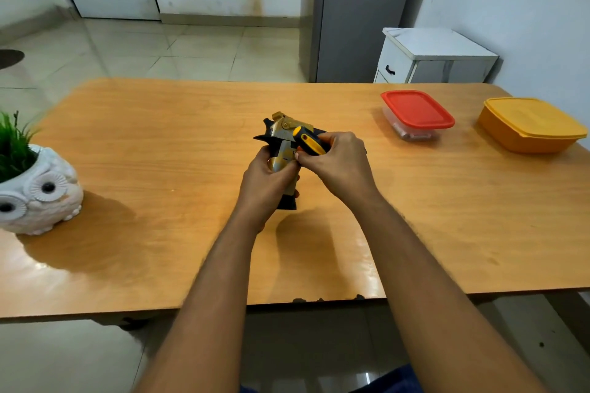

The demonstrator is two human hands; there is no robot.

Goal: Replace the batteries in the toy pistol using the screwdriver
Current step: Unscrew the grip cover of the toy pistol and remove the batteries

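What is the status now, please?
Left hand grips toy pistol. Right hand holds screwdriver against it. Nothing in the way.

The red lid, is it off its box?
No, the red lid sits closed on top of its clear box at the far right side of the table, beside the yellow box.

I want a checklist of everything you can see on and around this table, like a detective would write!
Surface: wooden table, chipped at the near edge.
Job's things: toy pistol and screwdriver, both held above the table.
Clutter: owl plant pot on the left; red-lidded box and yellow box on the right.
Hands: left hand grips the pistol; right hand holds the screwdriver.
Cables: nothing seen.
Surroundings: tiled floor, white cabinet.
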